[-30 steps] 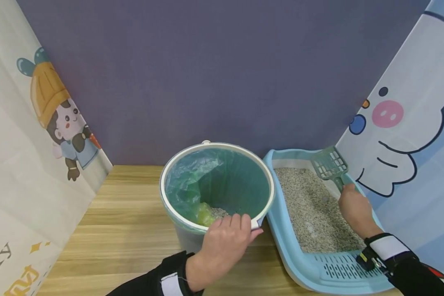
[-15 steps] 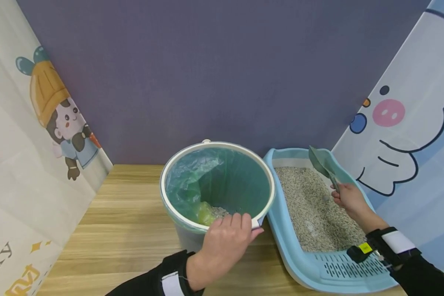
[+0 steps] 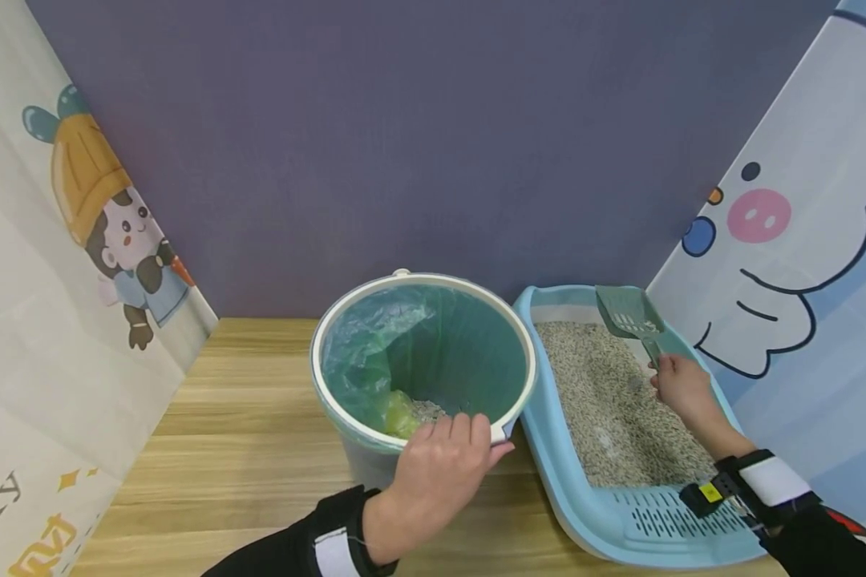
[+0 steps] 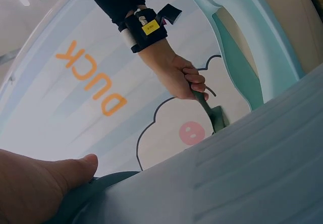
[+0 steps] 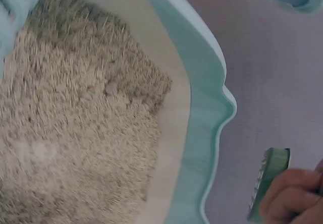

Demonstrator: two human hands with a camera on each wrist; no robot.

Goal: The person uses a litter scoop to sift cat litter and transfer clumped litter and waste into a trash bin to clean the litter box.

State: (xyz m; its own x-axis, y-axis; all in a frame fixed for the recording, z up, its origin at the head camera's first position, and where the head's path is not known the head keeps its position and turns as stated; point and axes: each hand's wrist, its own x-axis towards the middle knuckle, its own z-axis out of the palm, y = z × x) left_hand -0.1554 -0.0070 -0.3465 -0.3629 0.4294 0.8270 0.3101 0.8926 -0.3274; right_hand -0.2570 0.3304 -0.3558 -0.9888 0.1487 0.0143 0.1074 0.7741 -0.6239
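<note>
We note right hand [image 3: 681, 390] gripping slotted scoop [image 3: 616, 302] near grainy litter [image 3: 606, 401]. Left hand [image 3: 442, 479] clasps round, pale-rimmed bin [image 3: 368, 463].

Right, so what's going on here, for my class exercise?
A person's right hand grips a slotted scoop, raised near the far end of a blue tray of litter. The left hand holds the near rim of a green-lined bin beside the tray, with some greyish granules and something yellow-green inside.

Even, soft light in head view, dimmer right wrist view, litter [image 5: 86, 128] blurred there
</note>
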